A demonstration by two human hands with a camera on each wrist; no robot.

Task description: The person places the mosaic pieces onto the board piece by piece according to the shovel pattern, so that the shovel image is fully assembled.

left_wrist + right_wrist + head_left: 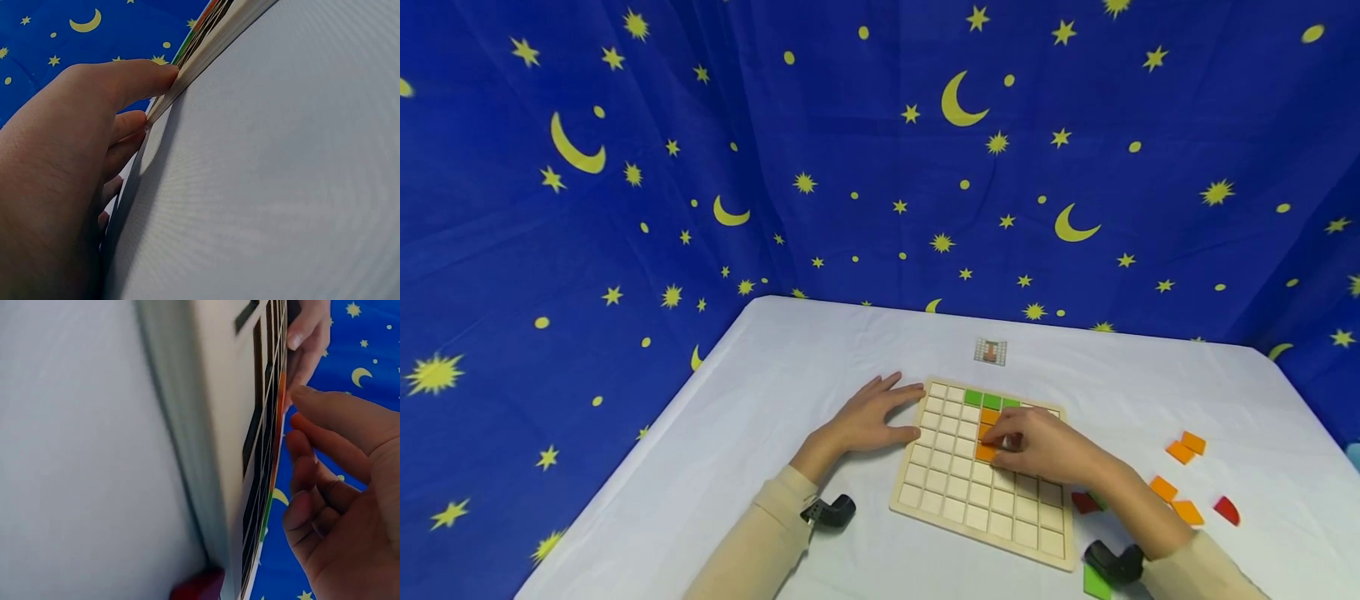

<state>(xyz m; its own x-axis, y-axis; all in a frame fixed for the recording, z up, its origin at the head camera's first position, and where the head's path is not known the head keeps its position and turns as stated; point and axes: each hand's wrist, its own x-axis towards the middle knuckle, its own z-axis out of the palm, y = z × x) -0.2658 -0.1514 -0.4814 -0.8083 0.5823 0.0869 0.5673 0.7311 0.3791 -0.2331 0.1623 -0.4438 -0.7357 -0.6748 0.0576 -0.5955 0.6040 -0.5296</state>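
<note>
A wooden grid board (951, 506) lies on the white table. Several green tiles (992, 402) fill part of its top row, and orange tiles (989, 416) run down a column below them. With thumb and forefinger extended, my left hand (868, 418) touches the board's left edge; the left wrist view shows these fingers (147, 81) against the rim. Over the orange column is my right hand (1037, 442), its fingertips at the lowest orange tile (985, 452). In the right wrist view its thumb and forefinger are slightly apart, nothing visible between them, and the other fingers curl loosely.
Loose orange tiles (1193, 442) and a red rounded piece (1227, 511) lie to the right. A dark red piece (1083, 502) and a green tile (1097, 582) are near the right forearm. Behind the board lies a small picture card (991, 352). A blue starry curtain (880, 150) surrounds the table.
</note>
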